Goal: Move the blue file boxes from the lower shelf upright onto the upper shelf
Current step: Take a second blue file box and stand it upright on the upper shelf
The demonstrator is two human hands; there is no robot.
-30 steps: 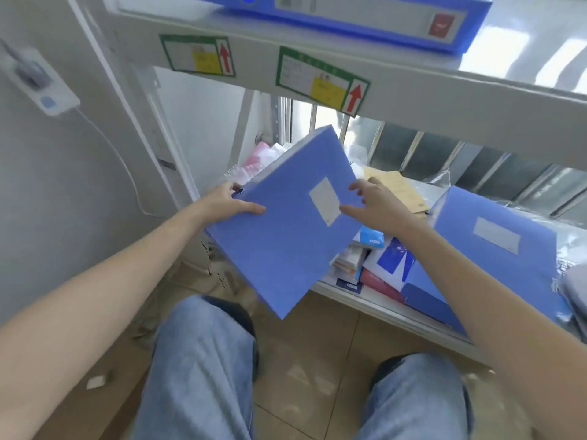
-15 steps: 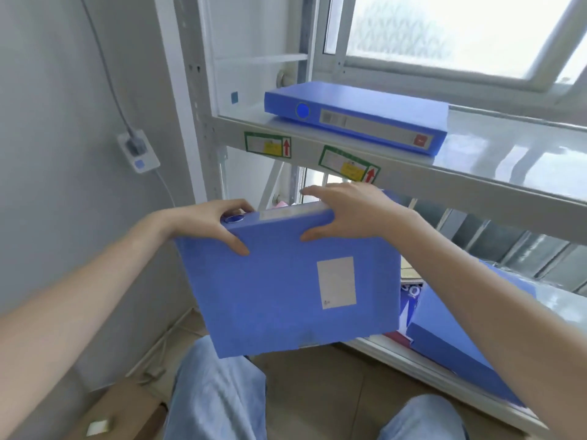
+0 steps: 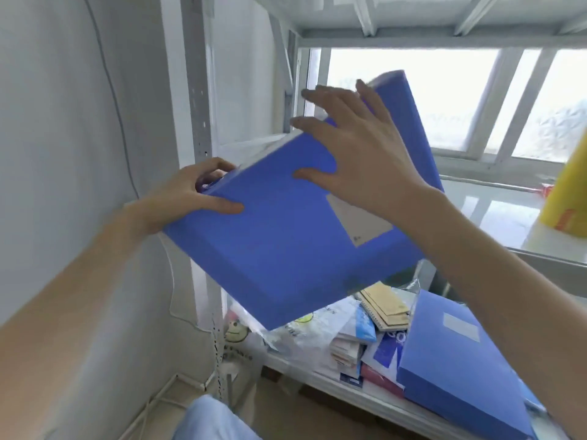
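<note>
I hold a blue file box [image 3: 279, 242] tilted in front of the shelves, its white label facing me. My left hand [image 3: 190, 198] grips its upper left corner. My right hand [image 3: 359, 150] is spread flat, thumb on the held box's face, fingers stretched past its top edge and touching a second blue file box [image 3: 409, 128]. That second box stands nearly upright, leaning, on the upper shelf [image 3: 495, 217]. A third blue file box [image 3: 454, 369] lies flat on the lower shelf [image 3: 349, 389] at the right.
A yellow container [image 3: 568, 192] stands on the upper shelf at the far right. Notebooks [image 3: 384, 306], plastic bags and booklets crowd the lower shelf's left half. The shelf's grey upright post [image 3: 193, 90] and the wall lie close on the left. A window is behind.
The held box has risen from knee height to the upper shelf's level. The box on the upper shelf went from lying flat to nearly upright. My right hand has spread open.
</note>
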